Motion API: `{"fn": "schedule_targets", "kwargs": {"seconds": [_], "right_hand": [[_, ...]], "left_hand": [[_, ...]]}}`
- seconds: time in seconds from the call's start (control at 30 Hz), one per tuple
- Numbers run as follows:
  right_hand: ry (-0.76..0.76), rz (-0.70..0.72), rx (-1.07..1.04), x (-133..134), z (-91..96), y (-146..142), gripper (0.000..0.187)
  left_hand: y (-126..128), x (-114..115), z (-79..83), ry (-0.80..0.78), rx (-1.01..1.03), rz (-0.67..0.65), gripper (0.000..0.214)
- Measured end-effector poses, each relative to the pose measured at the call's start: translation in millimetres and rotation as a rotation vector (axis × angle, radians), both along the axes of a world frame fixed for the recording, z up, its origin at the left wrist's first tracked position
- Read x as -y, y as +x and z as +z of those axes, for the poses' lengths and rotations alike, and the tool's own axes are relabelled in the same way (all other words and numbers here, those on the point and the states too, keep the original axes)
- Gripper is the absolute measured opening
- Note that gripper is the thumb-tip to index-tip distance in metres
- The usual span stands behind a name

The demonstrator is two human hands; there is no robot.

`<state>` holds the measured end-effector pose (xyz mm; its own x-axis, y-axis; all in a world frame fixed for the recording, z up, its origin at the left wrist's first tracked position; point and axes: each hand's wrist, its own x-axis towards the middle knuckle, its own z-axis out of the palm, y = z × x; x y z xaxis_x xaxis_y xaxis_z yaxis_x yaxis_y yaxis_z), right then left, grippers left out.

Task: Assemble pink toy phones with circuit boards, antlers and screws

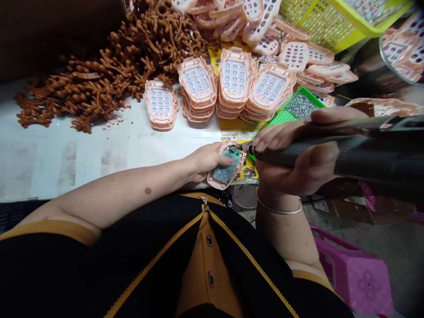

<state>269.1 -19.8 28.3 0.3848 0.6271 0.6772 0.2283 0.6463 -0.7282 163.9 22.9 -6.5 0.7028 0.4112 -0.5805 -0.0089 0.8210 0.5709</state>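
My left hand (pixel 207 161) grips a pink toy phone shell (pixel 219 182) at the table's front edge, thumb pressed on the circuit board (pixel 225 167) inside it. My right hand (pixel 294 152) is wrapped round a dark electric screwdriver (pixel 361 148), which lies nearly level and points left. Its bit (pixel 243 147) reaches the upper right part of the board; whether a screw sits under the tip is too small to tell. Just behind the right hand is a green tray (pixel 281 115) with many small screws (pixel 300 106), partly covered by the hand.
Behind my hands stand several stacks of pink shells with keypads (pixel 235 79). Brown plastic parts (pixel 109 75) lie heaped at the left. A yellow basket (pixel 318 22) stands at the back right, near more loose pink shells (pixel 293 55). A pink stool (pixel 367 278) is at the lower right.
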Motion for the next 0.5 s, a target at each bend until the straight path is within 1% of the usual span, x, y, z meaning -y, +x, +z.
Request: {"fn": "schedule_targets", "kwargs": {"seconds": [0.1, 0.2, 0.27, 0.4, 0.5], "right_hand": [[-0.033, -0.024, 0.056, -1.0, -2.1, 3.1, 0.02], [-0.127, -0.138, 0.115, 1.6, -0.6, 4.2, 0.029], [-0.158, -0.18, 0.116, 3.9, 2.2, 3.5, 0.03], [-0.105, -0.147, 0.068, 6.2, 5.1, 2.2, 0.026], [-0.114, -0.202, 0.086, 12.0, 3.5, 4.0, 0.03]], "left_hand": [[1.0, 0.6, 0.0, 0.018, -0.017, 0.01, 0.026], [1.9, 1.0, -0.8, 0.024, -0.032, 0.023, 0.024], [1.9, 0.9, -1.7, 0.02, -0.03, 0.02, 0.022], [1.8, 0.2, -3.9, 0.018, -0.009, 0.007, 0.021], [2.1, 0.3, -6.3, 0.006, 0.006, 0.02, 0.022]]}}
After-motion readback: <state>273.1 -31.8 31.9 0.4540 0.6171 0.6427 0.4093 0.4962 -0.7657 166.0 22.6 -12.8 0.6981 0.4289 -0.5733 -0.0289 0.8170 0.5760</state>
